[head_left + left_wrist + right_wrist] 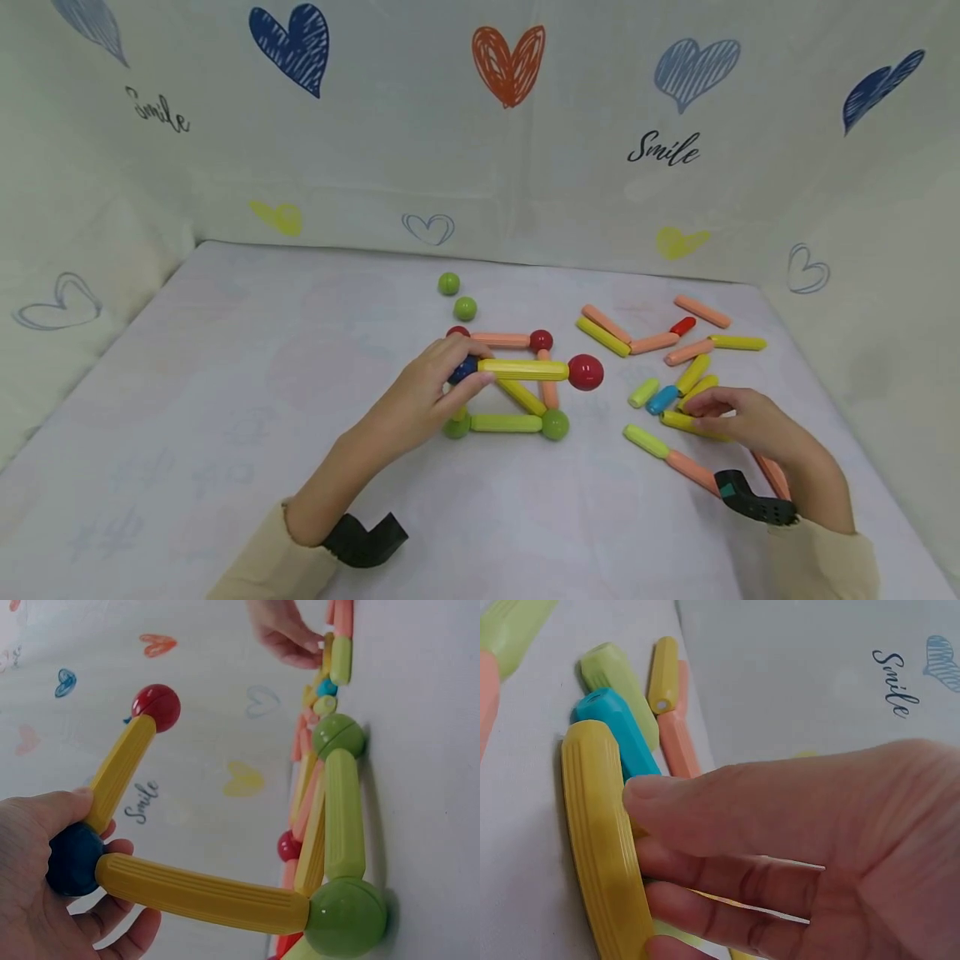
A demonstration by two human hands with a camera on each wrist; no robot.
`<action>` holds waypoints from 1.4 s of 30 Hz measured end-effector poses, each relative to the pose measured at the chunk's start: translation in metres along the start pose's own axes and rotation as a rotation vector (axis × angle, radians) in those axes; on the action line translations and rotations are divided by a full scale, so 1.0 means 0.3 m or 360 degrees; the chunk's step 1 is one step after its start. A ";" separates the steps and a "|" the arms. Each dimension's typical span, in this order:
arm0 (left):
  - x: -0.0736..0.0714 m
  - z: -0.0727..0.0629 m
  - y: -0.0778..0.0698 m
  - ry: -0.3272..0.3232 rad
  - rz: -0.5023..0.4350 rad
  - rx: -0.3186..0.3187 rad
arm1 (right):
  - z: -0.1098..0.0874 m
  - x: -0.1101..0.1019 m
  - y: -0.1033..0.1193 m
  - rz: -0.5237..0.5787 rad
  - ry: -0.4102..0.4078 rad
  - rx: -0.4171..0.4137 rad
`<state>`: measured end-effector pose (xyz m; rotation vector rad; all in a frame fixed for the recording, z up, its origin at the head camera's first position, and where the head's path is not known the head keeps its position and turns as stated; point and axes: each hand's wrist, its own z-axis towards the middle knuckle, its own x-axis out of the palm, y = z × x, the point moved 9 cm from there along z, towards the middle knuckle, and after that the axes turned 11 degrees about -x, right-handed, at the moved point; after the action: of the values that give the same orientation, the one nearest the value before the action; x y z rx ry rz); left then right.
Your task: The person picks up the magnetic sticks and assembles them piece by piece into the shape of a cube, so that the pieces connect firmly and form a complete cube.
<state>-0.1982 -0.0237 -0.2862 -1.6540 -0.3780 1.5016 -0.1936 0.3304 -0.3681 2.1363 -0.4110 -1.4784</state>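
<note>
My left hand (408,396) holds a blue ball (73,859), thumb on the yellow stick (525,370) that ends in a raised red ball (586,372). A second yellow stick (202,892) runs from the blue ball down to a green ball (345,918). That belongs to a frame on the table, with a light green stick (506,424), another green ball (555,425), pink sticks (501,340) and a diagonal yellow stick (522,397). At the right, my right hand (776,429) pinches a curved yellow stick (604,840); its fingertips are partly hidden.
Two loose green balls (465,308) lie behind the frame. Around my right hand are a blue stick (662,400), a light green stick (643,392) and several pink and yellow sticks (603,337). A heart-patterned cloth (585,192) hangs behind the table.
</note>
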 end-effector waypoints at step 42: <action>0.002 0.003 0.013 0.0024 -0.0019 -0.0011 | 0.018 0.012 0.107 -0.0124 -0.0032 -0.0238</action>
<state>-0.2000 -0.0252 -0.2895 -1.6648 -0.3842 1.4797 -0.1963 0.3008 -0.3543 2.0419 -0.2189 -1.5247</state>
